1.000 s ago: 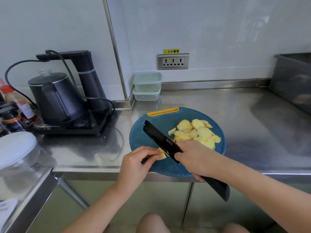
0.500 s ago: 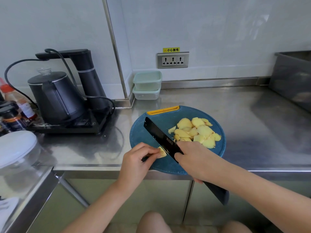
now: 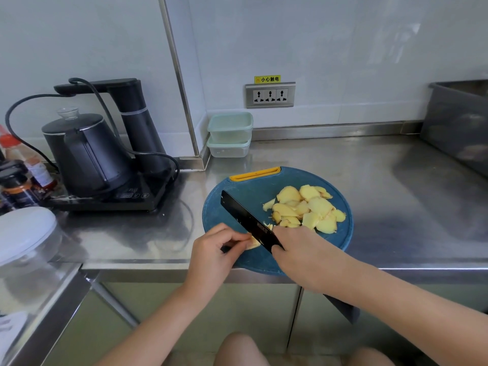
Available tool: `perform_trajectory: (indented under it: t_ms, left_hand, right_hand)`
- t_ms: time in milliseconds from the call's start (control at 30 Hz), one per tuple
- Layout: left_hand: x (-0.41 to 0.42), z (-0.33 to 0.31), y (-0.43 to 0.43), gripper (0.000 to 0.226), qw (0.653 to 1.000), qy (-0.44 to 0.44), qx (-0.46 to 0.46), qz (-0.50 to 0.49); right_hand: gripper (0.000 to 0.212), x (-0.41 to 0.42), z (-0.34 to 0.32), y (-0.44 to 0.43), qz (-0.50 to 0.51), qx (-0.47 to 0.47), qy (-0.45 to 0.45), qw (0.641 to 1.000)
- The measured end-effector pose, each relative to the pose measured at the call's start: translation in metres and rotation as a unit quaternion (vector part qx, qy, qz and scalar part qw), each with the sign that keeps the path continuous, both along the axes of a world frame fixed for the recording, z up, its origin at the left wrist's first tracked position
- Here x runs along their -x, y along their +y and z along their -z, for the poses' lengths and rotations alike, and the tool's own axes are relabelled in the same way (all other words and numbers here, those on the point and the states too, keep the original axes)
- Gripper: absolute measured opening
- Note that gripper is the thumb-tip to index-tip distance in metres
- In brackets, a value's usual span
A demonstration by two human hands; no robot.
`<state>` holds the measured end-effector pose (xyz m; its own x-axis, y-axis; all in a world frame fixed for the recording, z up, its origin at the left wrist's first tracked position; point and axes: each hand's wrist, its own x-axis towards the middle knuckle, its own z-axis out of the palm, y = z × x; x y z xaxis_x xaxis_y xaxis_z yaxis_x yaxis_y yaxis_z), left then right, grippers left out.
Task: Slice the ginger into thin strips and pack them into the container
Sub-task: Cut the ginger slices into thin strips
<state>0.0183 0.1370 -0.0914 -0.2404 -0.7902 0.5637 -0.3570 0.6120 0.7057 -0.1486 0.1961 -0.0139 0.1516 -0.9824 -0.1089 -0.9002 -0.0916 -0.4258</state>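
Observation:
A round blue cutting board with a yellow handle slot lies at the counter's front edge. A heap of pale yellow ginger slices covers its right half. My right hand grips a black knife, whose blade points up-left across the board while its handle end sticks out below my wrist. My left hand pinches a small ginger piece against the board, right beside the blade. Two stacked pale green lidded containers stand by the back wall.
A black kettle on its base with a dispenser tower and cable sits at the left. Sauce bottles and a clear jar with a white lid stand far left. A grey tub is at the right. A wall socket is behind.
The knife blade has stayed against the small ginger piece with only slight shifts of both hands; the slice heap is unchanged. The camera view drifted a little.

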Motion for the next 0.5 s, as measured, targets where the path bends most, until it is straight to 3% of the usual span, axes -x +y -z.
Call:
perform_trajectory:
  t_ms: [200, 333, 433, 500]
  left_hand:
    - [0.000, 0.000, -0.001, 0.014, 1.000, 0.007, 0.002, -0.005]
    - [0.000, 0.000, -0.001, 0.014, 1.000, 0.011, 0.007, -0.005]
    - [0.000, -0.001, 0.000, 0.009, 1.000, 0.015, 0.005, 0.004]
    - [-0.001, -0.001, -0.001, 0.010, 1.000, 0.012, 0.010, -0.001]
  right_hand:
    - [0.009, -0.003, 0.003, -0.002, -0.026, 0.004, 0.048, 0.999]
    - [0.024, -0.007, 0.006, -0.008, -0.028, -0.012, 0.062, 0.998]
    - [0.009, -0.013, 0.007, -0.009, -0.024, -0.016, 0.057, 0.998]
    - [0.014, -0.013, 0.005, -0.014, -0.013, -0.033, 0.044, 0.998]
